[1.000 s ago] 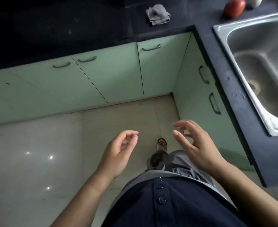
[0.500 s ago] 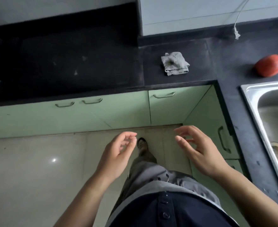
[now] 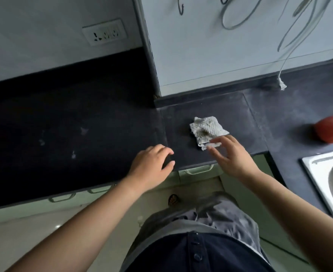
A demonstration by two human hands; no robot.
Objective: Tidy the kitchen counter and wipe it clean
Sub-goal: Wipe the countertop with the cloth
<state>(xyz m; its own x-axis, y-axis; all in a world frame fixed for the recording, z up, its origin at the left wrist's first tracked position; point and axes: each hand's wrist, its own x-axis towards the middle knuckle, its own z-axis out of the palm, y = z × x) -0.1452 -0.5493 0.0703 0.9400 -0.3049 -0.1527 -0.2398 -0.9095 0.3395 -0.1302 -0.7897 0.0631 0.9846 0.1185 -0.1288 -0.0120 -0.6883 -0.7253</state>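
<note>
A crumpled, stained grey-white cloth (image 3: 206, 129) lies on the dark counter (image 3: 73, 124) near its front edge. My right hand (image 3: 232, 156) reaches over the counter edge, fingers spread and loose, fingertips at the cloth's near corner; whether they touch it I cannot tell. My left hand (image 3: 151, 165) hovers at the counter's front edge to the left of the cloth, fingers loosely curled, holding nothing. Pale smudges (image 3: 79, 138) mark the counter on the left.
A red round fruit (image 3: 332, 131) sits on the counter at the right. A steel sink (image 3: 326, 173) fills the right edge. A loose cable end (image 3: 282, 85) hangs onto the counter at the back wall. Green cabinet doors (image 3: 199, 170) run below the counter.
I have stepped toward the counter and the view has tilted up. Both hands rose from waist height to the counter edge, the right one reaching the cloth.
</note>
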